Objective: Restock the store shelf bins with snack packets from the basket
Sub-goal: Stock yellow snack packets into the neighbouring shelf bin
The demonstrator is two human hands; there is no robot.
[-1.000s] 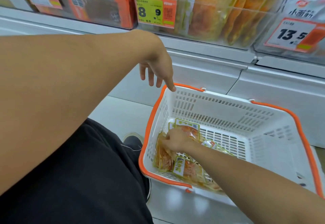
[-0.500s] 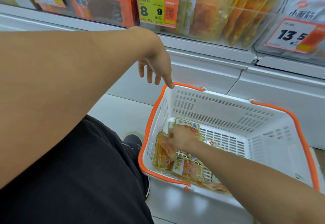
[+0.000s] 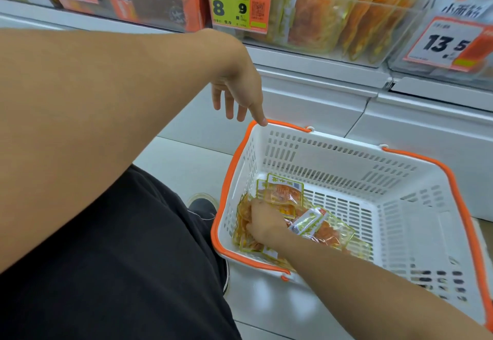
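Clear rigid shelf bins of glossy orange pouches line the white shelf. The left hand hangs above the basket rim, fingers loosely spread. Inside the slotted white plastic basket, the right hand grips crinkly transparent snack packets.

The right hand reaches into the white basket, fingers curled over the snack packets heaped beneath it. The left hand hangs relaxed above the basket's far-left corner, with the shelf bins beyond.
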